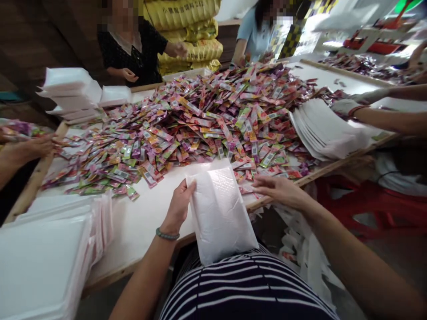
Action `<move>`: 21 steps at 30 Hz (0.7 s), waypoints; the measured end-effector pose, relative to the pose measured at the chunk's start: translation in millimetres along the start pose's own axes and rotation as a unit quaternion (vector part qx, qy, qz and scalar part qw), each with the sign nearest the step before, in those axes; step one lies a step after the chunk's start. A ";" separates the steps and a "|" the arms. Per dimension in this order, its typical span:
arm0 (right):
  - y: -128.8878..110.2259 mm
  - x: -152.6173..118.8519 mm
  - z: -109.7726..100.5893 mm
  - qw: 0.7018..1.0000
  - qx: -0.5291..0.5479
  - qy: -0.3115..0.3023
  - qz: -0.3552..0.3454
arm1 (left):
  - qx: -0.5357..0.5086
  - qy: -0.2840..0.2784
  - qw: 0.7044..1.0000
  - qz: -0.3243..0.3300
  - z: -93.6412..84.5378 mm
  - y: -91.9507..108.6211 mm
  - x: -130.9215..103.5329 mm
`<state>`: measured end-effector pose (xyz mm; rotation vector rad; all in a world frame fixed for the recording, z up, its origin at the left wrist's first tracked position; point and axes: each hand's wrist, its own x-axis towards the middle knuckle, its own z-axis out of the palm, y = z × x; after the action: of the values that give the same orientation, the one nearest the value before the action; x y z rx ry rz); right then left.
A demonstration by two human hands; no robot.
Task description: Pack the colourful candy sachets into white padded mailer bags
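Observation:
My left hand grips the left edge of a white padded mailer, thumb on its front. The mailer leans back against my striped shirt, its upper end over the table edge. To the right of it, my right hand hovers near the table's front edge with fingers stretched out and apart from the mailer; nothing shows in it. Just beyond both hands spreads a big heap of small colourful printed sachets. What the mailer holds inside is hidden.
White mailers are stacked at the front left, back left and right. The table has a raised wooden rim. Co-workers' hands reach in around it. Yellow sacks stand behind; a red stool is at right.

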<state>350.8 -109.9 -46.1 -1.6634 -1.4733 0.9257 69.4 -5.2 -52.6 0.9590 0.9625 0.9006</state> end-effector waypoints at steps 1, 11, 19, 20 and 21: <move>-4.0 15.5 15.2 0.995 0.092 -0.018 0.034 | 0.004 -0.002 1.000 -0.006 1.2 1.8 1.3; -0.3 80.5 87.4 0.937 0.320 -0.101 0.104 | 0.077 0.000 0.995 -0.056 -6.7 -14.7 21.7; 16.2 54.2 57.3 0.986 -0.021 0.016 -0.164 | 0.381 -0.090 0.900 0.191 -26.7 -16.8 1.8; 15.2 49.9 54.3 0.977 -0.058 0.030 -0.201 | 0.411 -0.114 0.880 0.209 -29.0 -15.0 0.3; 14.7 46.1 51.6 0.969 -0.088 0.030 -0.230 | 0.435 -0.134 0.862 0.222 -31.0 -13.3 -0.7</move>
<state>316.9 -62.7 -86.4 -1.3597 -1.8360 0.4971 42.7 -2.4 -73.0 2.0932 0.9177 0.6525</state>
